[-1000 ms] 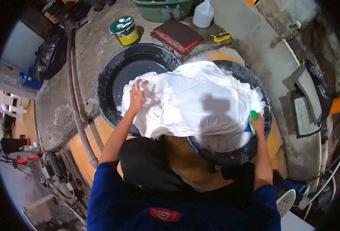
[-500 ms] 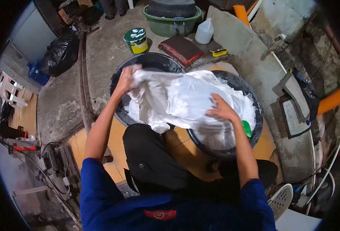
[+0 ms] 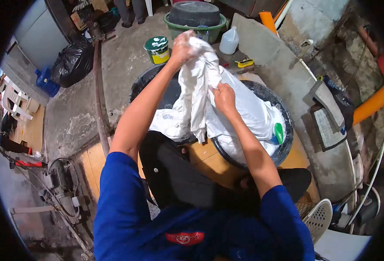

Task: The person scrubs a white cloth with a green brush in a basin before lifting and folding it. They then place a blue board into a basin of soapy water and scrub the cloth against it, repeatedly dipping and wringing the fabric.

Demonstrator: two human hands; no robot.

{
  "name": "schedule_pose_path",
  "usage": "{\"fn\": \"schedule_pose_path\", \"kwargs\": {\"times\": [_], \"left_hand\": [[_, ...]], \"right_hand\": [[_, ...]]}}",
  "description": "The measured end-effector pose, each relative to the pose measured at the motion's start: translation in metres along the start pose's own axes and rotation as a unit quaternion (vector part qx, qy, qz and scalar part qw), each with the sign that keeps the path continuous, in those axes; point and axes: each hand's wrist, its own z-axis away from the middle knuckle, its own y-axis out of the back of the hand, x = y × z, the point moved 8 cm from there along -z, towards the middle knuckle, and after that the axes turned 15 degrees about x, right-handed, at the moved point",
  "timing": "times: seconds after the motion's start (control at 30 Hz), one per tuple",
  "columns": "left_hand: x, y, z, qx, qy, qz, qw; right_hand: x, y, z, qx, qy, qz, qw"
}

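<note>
My left hand [image 3: 183, 48] is raised high and closed on the top end of a white cloth [image 3: 201, 71], which looks like a garment. Lower and to the right, my right hand [image 3: 225, 100] is closed on a fold of the same cloth. From there the fabric drapes over a dark basin [image 3: 289, 138] on the right, which holds more white laundry. Another fold hangs in front of a second dark basin [image 3: 134, 90] on the left. A green-handled object, perhaps a brush [image 3: 278, 133], rests at the right basin's inner side.
Beyond the basins stand a green and yellow bucket [image 3: 157, 50], a large green tub [image 3: 173, 29] and a translucent jug [image 3: 230, 41]. A yellow brush [image 3: 245, 63] lies near a low concrete wall [image 3: 270, 56]. A perforated basket [image 3: 321, 221] is at lower right.
My left hand has moved up and right, lifting the cloth. My right hand, with fingers spread before, has moved up and left and closed on the cloth.
</note>
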Motion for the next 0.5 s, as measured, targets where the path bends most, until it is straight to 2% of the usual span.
{"fn": "schedule_pose_path", "kwargs": {"times": [0.03,0.07,0.1,0.13,0.17,0.2,0.27,0.3,0.33,0.37,0.4,0.43,0.47,0.5], "left_hand": [[-0.028,0.001,0.009,0.0,-0.002,0.013,1.0],[-0.031,0.016,0.01,-0.123,0.196,-0.057,0.971],[-0.053,0.023,0.019,-0.107,0.167,-0.079,0.977],[-0.083,0.02,0.038,-0.178,0.204,-0.097,0.958],[-0.062,0.037,0.047,-0.198,0.212,-0.09,0.953],[-0.085,0.039,0.073,-0.142,0.147,-0.075,0.976],[-0.098,0.022,0.119,-0.294,0.161,-0.084,0.938],[-0.126,0.014,0.15,-0.289,0.137,-0.118,0.94],[-0.124,0.01,0.167,-0.353,0.236,-0.151,0.893],[-0.089,0.018,0.171,-0.336,0.155,-0.188,0.91],[-0.083,0.01,0.192,-0.378,0.131,-0.233,0.887],[-0.06,-0.004,0.209,-0.535,0.078,-0.223,0.811],[-0.032,-0.011,0.228,-0.669,0.025,-0.181,0.721],[-0.006,-0.007,0.245,-0.701,0.186,-0.113,0.679]], "right_hand": [[0.005,0.0,-0.004,-0.005,-0.03,0.005,1.0],[0.002,0.007,-0.011,0.01,-0.05,0.0,0.999],[-0.006,0.02,-0.021,0.027,-0.071,-0.006,0.997],[-0.008,0.026,-0.031,0.044,-0.094,-0.013,0.995],[0.002,0.014,-0.04,0.038,-0.106,-0.028,0.993],[0.002,0.001,-0.045,-0.015,-0.092,-0.01,0.996],[-0.002,-0.023,-0.047,-0.124,-0.063,0.028,0.99],[0.0,-0.03,-0.047,-0.157,-0.103,0.049,0.981],[0.003,-0.031,-0.05,-0.128,-0.132,0.026,0.983],[0.009,-0.034,-0.052,-0.098,-0.16,0.004,0.982],[0.019,-0.039,-0.05,-0.07,-0.188,-0.018,0.979],[0.026,-0.046,-0.049,-0.03,-0.173,-0.051,0.983],[0.027,-0.053,-0.046,-0.057,-0.181,-0.054,0.98],[0.029,-0.06,-0.042,-0.085,-0.19,-0.057,0.977]]}}
